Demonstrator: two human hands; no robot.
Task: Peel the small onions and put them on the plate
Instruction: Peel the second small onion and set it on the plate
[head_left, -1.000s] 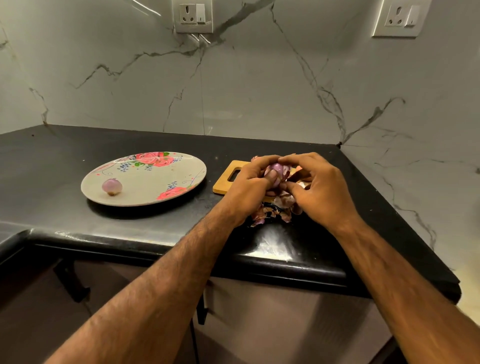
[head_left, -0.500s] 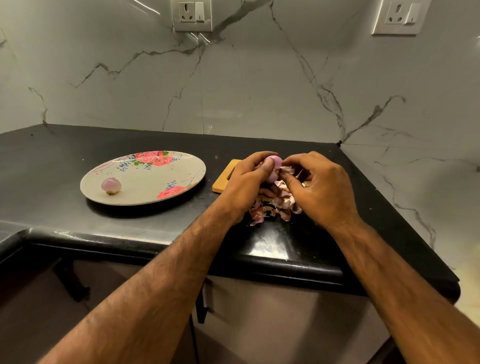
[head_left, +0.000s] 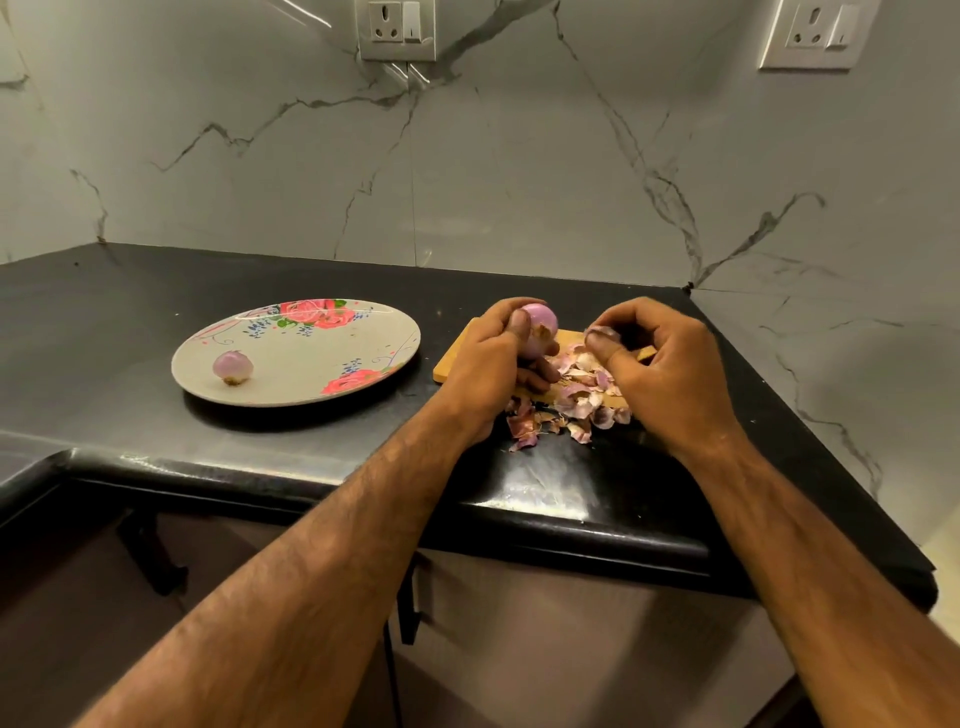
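Now, nearest us, the black counter (head_left: 130, 312) has its rounded front edge right under both wrists, and a pile of loose skins (head_left: 571, 402) spills between them off the one wooden board (head_left: 454, 358). Left hand (head_left: 483, 364) grips one small onion (head_left: 540, 325) up at its fingertips, right hand (head_left: 670, 374) pinches one scrap of skin (head_left: 602, 332); half a second back they were locked together, now they've split apart. Out left of the left hand there's a strip of open counter, then one plate (head_left: 291, 358) carrying one peeled onion (head_left: 232, 366).
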